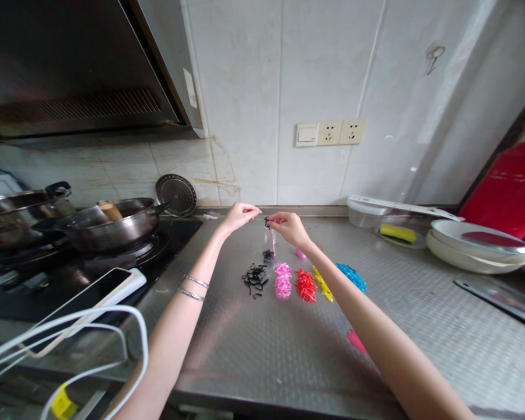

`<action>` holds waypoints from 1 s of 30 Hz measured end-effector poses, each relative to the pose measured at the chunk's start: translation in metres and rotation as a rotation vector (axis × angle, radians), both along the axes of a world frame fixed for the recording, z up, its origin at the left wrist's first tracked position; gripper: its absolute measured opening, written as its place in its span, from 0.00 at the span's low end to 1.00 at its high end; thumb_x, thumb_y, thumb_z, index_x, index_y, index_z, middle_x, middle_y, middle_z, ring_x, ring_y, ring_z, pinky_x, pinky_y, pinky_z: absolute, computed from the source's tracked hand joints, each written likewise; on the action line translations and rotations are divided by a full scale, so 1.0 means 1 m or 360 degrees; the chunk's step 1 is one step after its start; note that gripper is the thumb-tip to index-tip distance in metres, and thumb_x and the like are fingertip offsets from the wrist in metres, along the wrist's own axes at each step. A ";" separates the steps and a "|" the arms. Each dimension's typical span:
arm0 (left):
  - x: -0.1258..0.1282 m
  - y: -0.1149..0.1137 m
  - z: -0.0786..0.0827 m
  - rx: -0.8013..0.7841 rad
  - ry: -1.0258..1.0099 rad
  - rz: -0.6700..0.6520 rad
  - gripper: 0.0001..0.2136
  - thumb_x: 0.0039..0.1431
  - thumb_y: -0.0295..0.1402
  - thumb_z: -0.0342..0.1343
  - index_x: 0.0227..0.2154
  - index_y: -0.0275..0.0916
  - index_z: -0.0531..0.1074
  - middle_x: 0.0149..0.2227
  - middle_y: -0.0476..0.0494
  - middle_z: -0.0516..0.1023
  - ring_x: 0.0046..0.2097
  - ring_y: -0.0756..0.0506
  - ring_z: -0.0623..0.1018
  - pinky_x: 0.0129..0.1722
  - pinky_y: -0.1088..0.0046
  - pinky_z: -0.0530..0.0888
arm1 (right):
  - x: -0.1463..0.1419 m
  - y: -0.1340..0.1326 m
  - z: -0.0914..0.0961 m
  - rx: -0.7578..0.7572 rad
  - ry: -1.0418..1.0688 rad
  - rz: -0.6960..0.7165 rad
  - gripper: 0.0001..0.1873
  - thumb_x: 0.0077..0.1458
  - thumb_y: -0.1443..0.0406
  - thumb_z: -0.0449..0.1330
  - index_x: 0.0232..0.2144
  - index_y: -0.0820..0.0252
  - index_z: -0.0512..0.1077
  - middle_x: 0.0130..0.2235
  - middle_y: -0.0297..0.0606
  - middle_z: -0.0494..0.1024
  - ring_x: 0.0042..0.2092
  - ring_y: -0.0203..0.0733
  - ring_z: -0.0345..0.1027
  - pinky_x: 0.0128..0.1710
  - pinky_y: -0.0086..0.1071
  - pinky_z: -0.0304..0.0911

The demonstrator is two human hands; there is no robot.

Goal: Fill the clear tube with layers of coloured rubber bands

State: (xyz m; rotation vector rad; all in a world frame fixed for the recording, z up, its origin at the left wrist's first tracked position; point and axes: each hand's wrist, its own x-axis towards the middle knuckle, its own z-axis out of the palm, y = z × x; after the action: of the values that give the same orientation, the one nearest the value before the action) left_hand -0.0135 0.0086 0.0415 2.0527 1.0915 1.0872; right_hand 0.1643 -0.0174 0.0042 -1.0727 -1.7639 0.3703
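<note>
My left hand (pixel 238 216) is raised above the steel counter (pixel 262 338) with its fingers pinched together, tips toward a small black band (pixel 267 222). My right hand (pixel 289 226) pinches that black band just above a small clear bottle (pixel 269 242) that stands upright with some dark bands at its bottom. In front of the bottle lie sorted piles of small bands: black (pixel 254 277), pink (pixel 282 279), red (pixel 305 284), yellow (pixel 322 284) and blue (pixel 351 276). A pink cap (pixel 300 254) lies by my right wrist.
A stove with a steel wok (pixel 109 224) and another pot (pixel 13 213) stands at the left. A phone (pixel 87 300) and white cables (pixel 70 344) lie near the front left. White bowls (pixel 472 242), a sponge (pixel 397 233) and a clear box (pixel 367 213) sit at the right.
</note>
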 end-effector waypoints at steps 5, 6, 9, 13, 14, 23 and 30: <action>0.002 -0.001 0.001 -0.0029 0.0117 -0.0051 0.13 0.47 0.38 0.54 0.28 0.32 0.77 0.19 0.47 0.71 0.21 0.54 0.64 0.18 0.79 0.55 | 0.001 0.001 -0.001 -0.0019 0.0001 0.0002 0.11 0.45 0.63 0.58 0.30 0.63 0.76 0.28 0.37 0.77 0.30 0.35 0.67 0.33 0.26 0.61; 0.002 -0.001 0.001 -0.0033 0.0131 -0.0063 0.13 0.47 0.38 0.55 0.28 0.32 0.77 0.19 0.47 0.71 0.21 0.54 0.64 0.18 0.79 0.55 | 0.002 0.002 -0.001 -0.0020 0.0001 0.0005 0.11 0.45 0.63 0.58 0.30 0.63 0.76 0.28 0.37 0.77 0.30 0.35 0.67 0.33 0.26 0.61; 0.003 -0.002 0.001 -0.0053 0.0167 -0.0106 0.13 0.46 0.37 0.55 0.28 0.32 0.77 0.19 0.47 0.71 0.21 0.55 0.63 0.18 0.80 0.56 | 0.002 0.002 -0.002 -0.0020 -0.0002 0.0015 0.10 0.45 0.64 0.58 0.30 0.63 0.76 0.28 0.37 0.77 0.30 0.35 0.67 0.33 0.26 0.61; 0.004 -0.002 0.001 -0.0097 0.0200 -0.0141 0.13 0.46 0.38 0.56 0.30 0.31 0.76 0.20 0.47 0.71 0.21 0.55 0.63 0.18 0.80 0.56 | 0.001 0.002 -0.002 0.0012 -0.0002 -0.0009 0.09 0.45 0.64 0.58 0.29 0.62 0.76 0.27 0.36 0.77 0.29 0.35 0.67 0.32 0.26 0.61; 0.004 -0.001 0.001 -0.0109 0.0202 -0.0146 0.14 0.46 0.38 0.56 0.30 0.31 0.76 0.21 0.47 0.71 0.21 0.55 0.63 0.18 0.81 0.56 | 0.001 0.002 -0.002 0.0023 0.0000 -0.0016 0.09 0.45 0.64 0.58 0.29 0.62 0.76 0.27 0.37 0.77 0.29 0.35 0.67 0.32 0.26 0.60; 0.000 -0.001 0.001 -0.0215 0.0230 -0.0170 0.14 0.49 0.38 0.54 0.34 0.32 0.74 0.23 0.47 0.71 0.18 0.57 0.62 0.15 0.82 0.53 | 0.001 0.000 -0.002 0.0048 0.0026 -0.0034 0.10 0.45 0.64 0.58 0.29 0.63 0.76 0.27 0.37 0.77 0.29 0.35 0.67 0.31 0.27 0.61; 0.001 -0.001 0.001 -0.0238 0.0258 -0.0181 0.15 0.49 0.36 0.55 0.38 0.32 0.74 0.25 0.46 0.73 0.18 0.57 0.62 0.14 0.82 0.53 | 0.000 0.001 -0.003 0.0041 0.0065 -0.0001 0.09 0.45 0.65 0.59 0.30 0.62 0.76 0.28 0.37 0.78 0.30 0.36 0.68 0.33 0.27 0.62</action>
State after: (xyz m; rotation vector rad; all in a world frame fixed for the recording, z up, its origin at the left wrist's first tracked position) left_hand -0.0130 0.0071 0.0421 2.0830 1.0848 0.7705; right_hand 0.1639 -0.0160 0.0012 -1.0407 -1.7279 0.3658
